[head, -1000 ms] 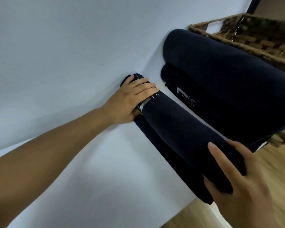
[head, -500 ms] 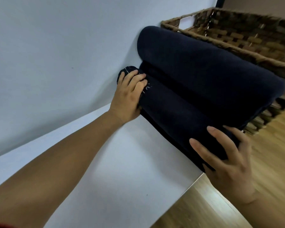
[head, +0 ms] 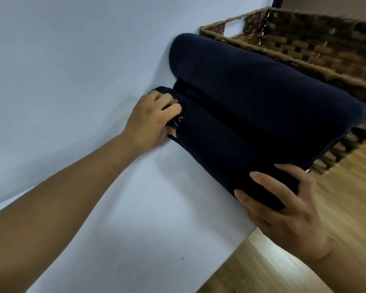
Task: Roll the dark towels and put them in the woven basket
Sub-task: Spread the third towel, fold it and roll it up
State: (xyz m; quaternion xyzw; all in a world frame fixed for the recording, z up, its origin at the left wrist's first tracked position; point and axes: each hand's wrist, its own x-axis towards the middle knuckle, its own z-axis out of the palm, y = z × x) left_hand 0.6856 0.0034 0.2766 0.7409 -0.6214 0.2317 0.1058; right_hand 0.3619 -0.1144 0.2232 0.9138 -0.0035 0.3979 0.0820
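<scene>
**Roll may unwind on lift**

Rolled towel (head: 220,153) lies on white table (head: 135,208), tight vs. folded dark towel (head: 251,85), which leans on woven basket (head: 317,44). L hand (head: 151,121) fingers curl round far end; R hand (head: 283,210) clasps near end at table edge. Risks, my read: uneven lift lets layers spring open; near end could slip off edge.

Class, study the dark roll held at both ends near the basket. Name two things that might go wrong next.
1. The left hand and right hand grip the rolled towel only at its ends, so its middle may sag and unroll.
2. The folded towel lies between it and the woven basket; lifting across might drag it askew.
</scene>
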